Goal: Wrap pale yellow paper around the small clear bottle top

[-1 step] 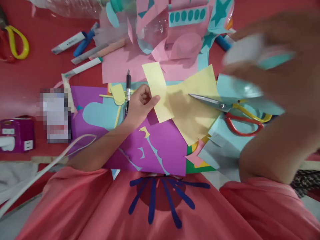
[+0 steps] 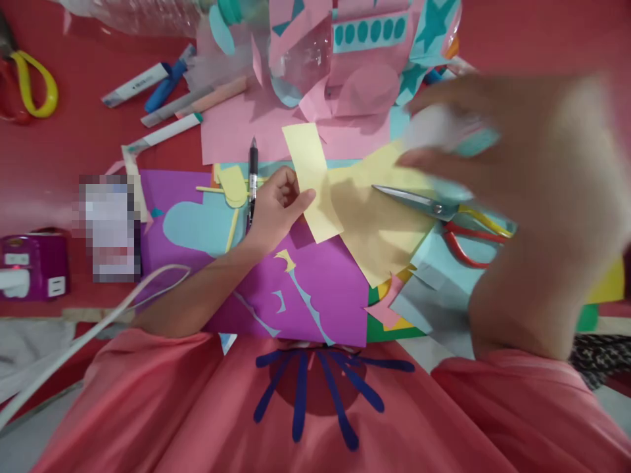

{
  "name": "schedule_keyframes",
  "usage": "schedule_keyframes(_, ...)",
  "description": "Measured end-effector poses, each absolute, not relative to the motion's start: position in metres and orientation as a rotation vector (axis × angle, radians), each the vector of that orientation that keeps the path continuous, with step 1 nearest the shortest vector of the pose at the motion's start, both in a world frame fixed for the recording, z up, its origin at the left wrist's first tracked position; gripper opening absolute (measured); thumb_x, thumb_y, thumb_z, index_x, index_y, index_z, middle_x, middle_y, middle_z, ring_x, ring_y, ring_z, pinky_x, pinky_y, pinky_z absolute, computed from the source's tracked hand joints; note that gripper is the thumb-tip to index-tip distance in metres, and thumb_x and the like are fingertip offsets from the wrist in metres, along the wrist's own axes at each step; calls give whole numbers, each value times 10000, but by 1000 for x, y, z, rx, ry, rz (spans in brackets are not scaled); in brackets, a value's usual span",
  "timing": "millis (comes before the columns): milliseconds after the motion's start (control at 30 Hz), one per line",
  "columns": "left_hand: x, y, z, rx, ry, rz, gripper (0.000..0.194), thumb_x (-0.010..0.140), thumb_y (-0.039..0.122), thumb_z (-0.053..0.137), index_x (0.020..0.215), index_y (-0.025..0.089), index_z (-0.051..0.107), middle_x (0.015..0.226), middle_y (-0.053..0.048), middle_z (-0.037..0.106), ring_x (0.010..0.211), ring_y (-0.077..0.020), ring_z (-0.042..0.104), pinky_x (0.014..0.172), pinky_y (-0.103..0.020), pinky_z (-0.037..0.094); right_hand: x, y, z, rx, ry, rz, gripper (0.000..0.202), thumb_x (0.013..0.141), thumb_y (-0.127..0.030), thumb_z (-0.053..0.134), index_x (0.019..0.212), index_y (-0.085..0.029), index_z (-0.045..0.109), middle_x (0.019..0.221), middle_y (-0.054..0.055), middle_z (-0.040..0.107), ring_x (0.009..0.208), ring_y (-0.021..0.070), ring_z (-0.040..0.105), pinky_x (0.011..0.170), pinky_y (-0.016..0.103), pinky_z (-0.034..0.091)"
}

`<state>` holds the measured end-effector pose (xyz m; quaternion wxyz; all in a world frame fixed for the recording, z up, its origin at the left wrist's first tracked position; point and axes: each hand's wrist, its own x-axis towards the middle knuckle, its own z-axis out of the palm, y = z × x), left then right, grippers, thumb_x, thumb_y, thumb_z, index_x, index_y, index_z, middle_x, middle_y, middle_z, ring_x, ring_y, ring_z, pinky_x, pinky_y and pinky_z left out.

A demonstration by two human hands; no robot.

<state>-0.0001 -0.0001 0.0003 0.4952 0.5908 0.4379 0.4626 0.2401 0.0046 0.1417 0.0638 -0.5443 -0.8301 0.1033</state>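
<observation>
Since the earlier frame the right hand [image 2: 517,171] has swung leftward, from the right edge of the view to above the red-and-yellow-handled steel scissors [image 2: 444,213], now covering part of their handles. It is heavily blurred; its fingers seem curled around a small white-and-teal object [image 2: 446,131], perhaps a glue stick, though the smear leaves that uncertain. The left hand [image 2: 276,210] has not moved: its thumb and fingers stay pinched on the lower left edge of the pale yellow paper strip [image 2: 311,177].

That strip is a narrow rectangle with clean-cut edges, tilted slightly, its top toward the sheet of pink paper [image 2: 236,128] and its lower end lying over the purple paper sheet [image 2: 320,276]. Its right edge overlaps a larger yellow paper sheet [image 2: 379,223], on which the scissor blades rest.

Two pairs of scissors show: the one under the right hand and a second pair with a yellow handle [image 2: 29,85] at the far left edge. One black pen [image 2: 253,174] lies just beside the left hand. Five or so markers [image 2: 162,98] lie scattered on the red table [image 2: 64,151]. One clear plastic bottle [image 2: 300,56] stands at the top.
</observation>
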Motion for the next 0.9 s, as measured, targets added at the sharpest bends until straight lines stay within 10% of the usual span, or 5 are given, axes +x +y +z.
schedule_keyframes(333,1,-6,9,1514,1041,991,310,836,347,679,829,255,383,588,113,405,444,-42,369,450,-186,321,197,-2,108,-1472,-2847,375,455,887,-222,476,1315,-113,588,991,134,776,876,294,722,678,339,446)
schedule_keyframes(533,0,-8,3,1537,991,968,369,896,557,628,999,281,406,727,72,605,526,-75,529,512,-221,434,199,-1,113,-1628,-2778,416,383,900,-340,566,1246,-182,611,1006,119,787,862,319,730,630,338,426)
schedule_keyframes(900,-1,-5,8,1559,756,1012,368,948,613,553,1104,280,557,761,39,554,626,-88,590,602,-238,542,191,-3,97,-1564,-2567,601,364,878,-273,570,1234,-200,580,955,101,757,877,303,709,708,354,457)
